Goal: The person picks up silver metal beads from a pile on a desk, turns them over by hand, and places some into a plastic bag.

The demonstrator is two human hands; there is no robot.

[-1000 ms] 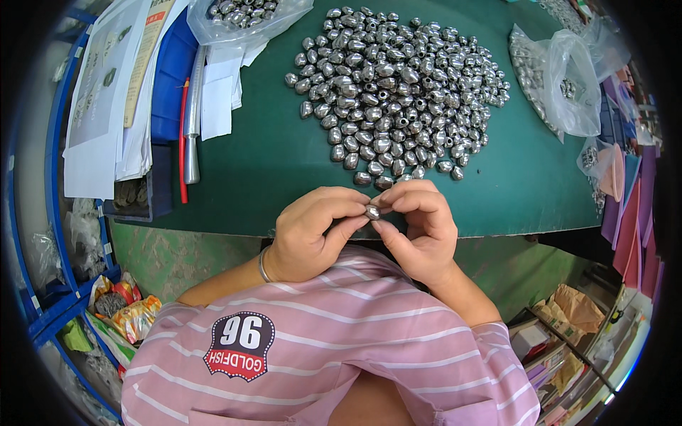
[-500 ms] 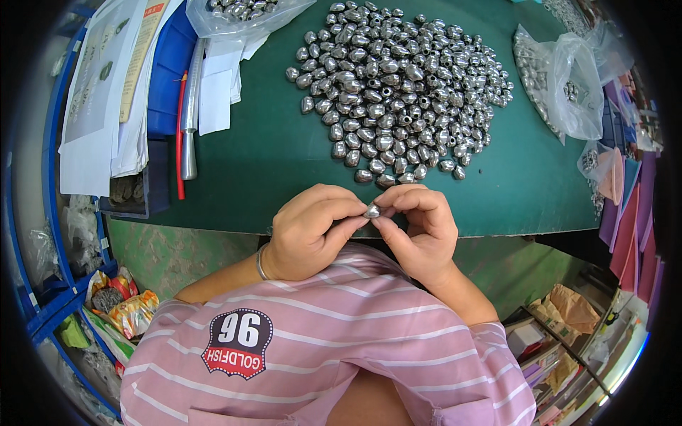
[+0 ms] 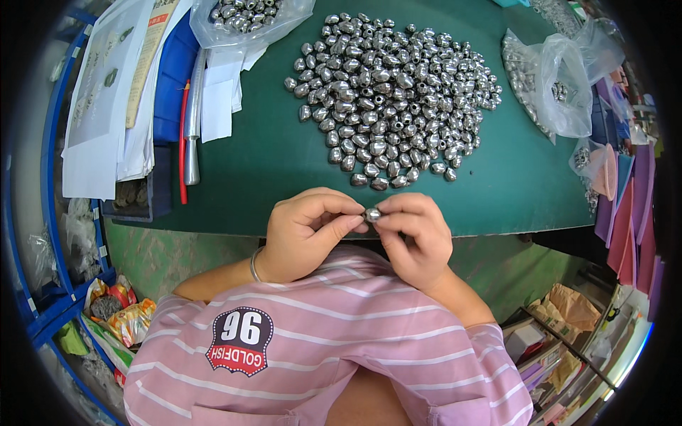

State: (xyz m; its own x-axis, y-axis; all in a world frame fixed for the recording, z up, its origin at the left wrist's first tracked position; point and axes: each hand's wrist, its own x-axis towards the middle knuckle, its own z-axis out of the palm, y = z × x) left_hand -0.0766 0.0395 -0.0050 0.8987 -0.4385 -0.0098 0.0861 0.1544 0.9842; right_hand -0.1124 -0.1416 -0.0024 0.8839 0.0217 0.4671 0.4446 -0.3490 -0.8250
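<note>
Between my two hands, just above the near edge of the green table (image 3: 270, 163), is a shiny silver metal bead (image 3: 372, 214). The fingertips of my left hand (image 3: 302, 231) pinch it from the left side. Thumb and fingers of my right hand (image 3: 415, 238) close on it from the right. Beyond my hands lies a large heap of similar silver beads (image 3: 398, 92), rounded and faceted, some with a hole showing. A few loose beads at the heap's near edge lie closest to my fingers.
At the left, a red stick (image 3: 184, 142) and a tapered metal rod (image 3: 192, 135) lie beside papers (image 3: 106, 92) and a blue bin (image 3: 172, 78). A bag of beads (image 3: 249, 21) sits at the back. Clear plastic bags (image 3: 565, 85) rest at the right.
The bead has turned between my fingers and shows more of its rounded side. My right fingers have shifted their grip slightly. The view has moved a little.
</note>
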